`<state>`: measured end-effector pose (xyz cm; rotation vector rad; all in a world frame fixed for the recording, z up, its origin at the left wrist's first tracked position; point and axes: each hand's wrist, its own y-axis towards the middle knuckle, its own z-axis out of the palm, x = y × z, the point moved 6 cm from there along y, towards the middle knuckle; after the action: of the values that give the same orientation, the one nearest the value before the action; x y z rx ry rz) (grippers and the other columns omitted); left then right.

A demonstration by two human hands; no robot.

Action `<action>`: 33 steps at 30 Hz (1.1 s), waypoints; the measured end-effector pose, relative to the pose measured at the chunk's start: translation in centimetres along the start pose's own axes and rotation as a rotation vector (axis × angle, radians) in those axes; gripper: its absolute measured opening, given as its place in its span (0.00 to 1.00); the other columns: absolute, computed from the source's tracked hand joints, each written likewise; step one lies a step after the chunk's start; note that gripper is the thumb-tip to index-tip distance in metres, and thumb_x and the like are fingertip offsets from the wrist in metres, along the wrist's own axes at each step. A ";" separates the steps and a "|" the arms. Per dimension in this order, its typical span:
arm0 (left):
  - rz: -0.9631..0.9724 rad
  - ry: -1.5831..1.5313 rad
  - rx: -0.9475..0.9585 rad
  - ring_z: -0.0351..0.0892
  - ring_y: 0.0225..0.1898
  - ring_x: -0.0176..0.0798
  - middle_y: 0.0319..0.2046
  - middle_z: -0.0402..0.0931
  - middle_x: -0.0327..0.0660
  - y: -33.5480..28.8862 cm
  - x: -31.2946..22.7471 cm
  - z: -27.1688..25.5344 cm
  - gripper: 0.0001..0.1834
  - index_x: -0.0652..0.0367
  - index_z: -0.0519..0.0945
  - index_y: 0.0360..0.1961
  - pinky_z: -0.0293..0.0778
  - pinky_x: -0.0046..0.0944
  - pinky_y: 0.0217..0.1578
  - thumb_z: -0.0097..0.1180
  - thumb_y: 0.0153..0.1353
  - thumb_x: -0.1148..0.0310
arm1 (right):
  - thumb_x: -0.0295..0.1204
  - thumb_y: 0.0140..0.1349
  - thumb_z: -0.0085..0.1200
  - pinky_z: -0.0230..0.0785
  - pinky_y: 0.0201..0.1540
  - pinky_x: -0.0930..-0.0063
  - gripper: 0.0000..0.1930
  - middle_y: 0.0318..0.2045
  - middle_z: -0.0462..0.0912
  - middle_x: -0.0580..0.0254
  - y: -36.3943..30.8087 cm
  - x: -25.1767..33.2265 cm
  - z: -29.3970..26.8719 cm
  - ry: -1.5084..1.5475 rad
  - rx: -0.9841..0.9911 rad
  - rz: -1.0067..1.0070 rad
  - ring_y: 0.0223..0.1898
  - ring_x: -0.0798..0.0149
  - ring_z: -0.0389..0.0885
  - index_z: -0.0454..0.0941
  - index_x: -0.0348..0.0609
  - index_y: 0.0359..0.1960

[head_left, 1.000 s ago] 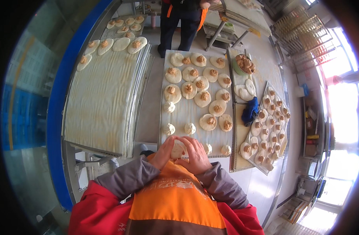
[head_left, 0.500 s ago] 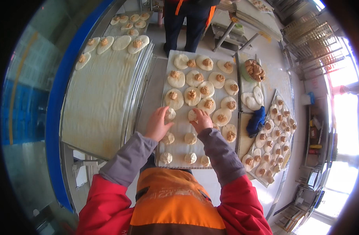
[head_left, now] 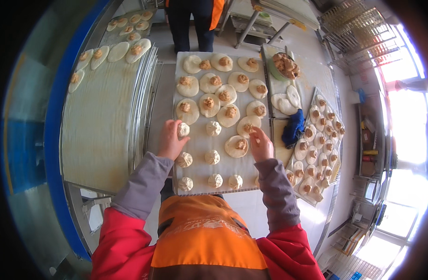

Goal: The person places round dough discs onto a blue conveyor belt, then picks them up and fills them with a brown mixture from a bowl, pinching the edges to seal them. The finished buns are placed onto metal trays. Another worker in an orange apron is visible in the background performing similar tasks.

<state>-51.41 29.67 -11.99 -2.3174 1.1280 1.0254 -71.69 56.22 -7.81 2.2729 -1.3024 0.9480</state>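
Note:
My left hand (head_left: 171,141) curves round a pleated bun (head_left: 183,129) at the tray's left edge, thumb and forefinger apart; it does not visibly lift the bun. On the right, my right hand (head_left: 262,145) has its fingers drawn together at the near edge of a round dough wrapper (head_left: 248,125) topped with brown filling. What lies between those fingers is hidden. Left of it lies another filled wrapper (head_left: 236,146). A closed bun (head_left: 213,128) sits between my hands, and several more pleated buns (head_left: 212,157) stand in rows nearer me.
Several open filled wrappers cover the lined tray's (head_left: 200,167) far half. To the right are a green bowl (head_left: 275,70) of filling, plain wrappers (head_left: 286,102), a blue cloth (head_left: 293,128) and another filled tray. Stacked trays (head_left: 97,135) stand left. A person (head_left: 195,23) stands beyond.
My right hand has left the bun in the middle and moved right to the filled wrappers. My left hand stays beside the same bun. The whole view has shifted, moving the scene left.

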 end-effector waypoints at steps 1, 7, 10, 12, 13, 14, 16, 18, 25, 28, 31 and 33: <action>0.102 0.113 -0.157 0.71 0.56 0.55 0.57 0.68 0.50 -0.3 -1.8 -1.3 0.34 0.58 0.70 0.58 0.71 0.47 0.56 0.71 0.49 0.73 | 0.27 0.61 0.57 0.75 0.47 0.60 0.16 0.37 0.86 0.54 -0.7 -0.9 -1.1 -0.014 0.020 -0.021 0.42 0.48 0.83 0.80 0.46 0.51; 0.488 0.012 0.163 0.74 0.52 0.53 0.49 0.76 0.49 -1.9 -13.9 5.6 0.26 0.61 0.73 0.55 0.71 0.48 0.55 0.65 0.57 0.67 | 0.32 0.64 0.55 0.76 0.45 0.58 0.12 0.39 0.85 0.47 -3.5 -5.3 -0.9 -0.010 0.051 0.057 0.42 0.45 0.84 0.83 0.46 0.46; 0.395 0.151 0.297 0.75 0.50 0.53 0.46 0.76 0.50 -0.8 -15.9 12.2 0.21 0.62 0.76 0.51 0.72 0.49 0.51 0.62 0.59 0.62 | 0.26 0.61 0.55 0.77 0.40 0.64 0.13 0.35 0.87 0.51 -3.7 -6.6 1.6 -0.064 0.041 0.101 0.36 0.52 0.86 0.80 0.39 0.47; 0.316 0.256 0.365 0.74 0.50 0.54 0.46 0.75 0.51 0.0 -15.4 15.1 0.21 0.62 0.76 0.49 0.72 0.50 0.50 0.62 0.60 0.60 | 0.26 0.58 0.56 0.77 0.41 0.58 0.10 0.34 0.85 0.49 -3.7 -6.8 3.3 -0.159 0.118 0.048 0.37 0.45 0.84 0.79 0.38 0.41; 0.288 0.294 0.376 0.74 0.50 0.54 0.45 0.75 0.52 0.2 -15.0 16.1 0.21 0.62 0.76 0.49 0.72 0.50 0.50 0.62 0.60 0.59 | 0.27 0.58 0.56 0.75 0.42 0.53 0.08 0.33 0.83 0.48 -3.8 -6.8 3.7 -0.177 0.048 0.036 0.40 0.42 0.81 0.77 0.40 0.38; 0.258 0.334 0.382 0.73 0.50 0.55 0.45 0.75 0.52 0.5 -14.6 16.7 0.22 0.62 0.75 0.49 0.72 0.51 0.49 0.62 0.60 0.58 | 0.29 0.57 0.57 0.74 0.44 0.52 0.09 0.34 0.83 0.48 -3.7 -7.1 4.0 -0.232 0.029 0.066 0.41 0.43 0.81 0.78 0.43 0.39; 0.235 0.375 0.345 0.74 0.52 0.57 0.47 0.76 0.54 0.8 -13.9 16.9 0.23 0.63 0.75 0.45 0.73 0.51 0.49 0.64 0.57 0.56 | 0.30 0.57 0.58 0.74 0.44 0.52 0.09 0.33 0.82 0.49 -3.6 -7.5 4.8 -0.225 0.002 0.139 0.40 0.43 0.81 0.79 0.44 0.38; 0.210 0.264 0.342 0.79 0.46 0.58 0.41 0.80 0.55 1.0 -13.4 16.8 0.26 0.64 0.76 0.45 0.75 0.53 0.47 0.66 0.54 0.55 | 0.30 0.56 0.58 0.74 0.43 0.53 0.08 0.32 0.82 0.49 -3.9 -8.1 5.3 -0.169 0.020 0.241 0.40 0.45 0.81 0.79 0.45 0.36; 0.603 0.334 0.184 0.80 0.37 0.51 0.31 0.78 0.46 -1.6 -14.3 14.4 0.24 0.57 0.77 0.44 0.73 0.49 0.46 0.70 0.49 0.59 | 0.31 0.56 0.60 0.75 0.39 0.55 0.07 0.33 0.83 0.53 -5.7 -6.7 4.5 -0.048 -0.075 0.118 0.37 0.46 0.82 0.80 0.49 0.37; 0.452 0.280 0.371 0.80 0.40 0.53 0.33 0.79 0.48 -1.4 -14.7 12.8 0.24 0.58 0.76 0.45 0.74 0.48 0.46 0.72 0.50 0.61 | 0.30 0.61 0.61 0.76 0.35 0.65 0.07 0.31 0.84 0.57 -5.5 -5.2 3.3 0.147 -0.071 0.116 0.34 0.58 0.84 0.78 0.44 0.39; 0.190 -0.228 0.503 0.81 0.45 0.49 0.35 0.80 0.48 -1.9 -16.2 9.2 0.27 0.59 0.75 0.49 0.75 0.46 0.47 0.72 0.52 0.59 | 0.29 0.66 0.59 0.74 0.33 0.78 0.09 0.31 0.82 0.66 -5.4 -3.6 1.1 0.652 -0.033 0.302 0.33 0.74 0.79 0.78 0.36 0.41; 0.104 -0.584 0.621 0.81 0.50 0.40 0.46 0.80 0.43 -3.0 -17.3 6.6 0.29 0.59 0.72 0.55 0.78 0.42 0.47 0.67 0.60 0.55 | 0.30 0.68 0.57 0.74 0.33 0.81 0.10 0.33 0.81 0.67 -6.4 -1.2 -0.8 0.927 0.152 0.319 0.32 0.75 0.79 0.79 0.38 0.45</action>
<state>-59.22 44.53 -3.52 -1.3701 1.1142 1.0888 -66.98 60.75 -7.92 1.3606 -1.1558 1.9387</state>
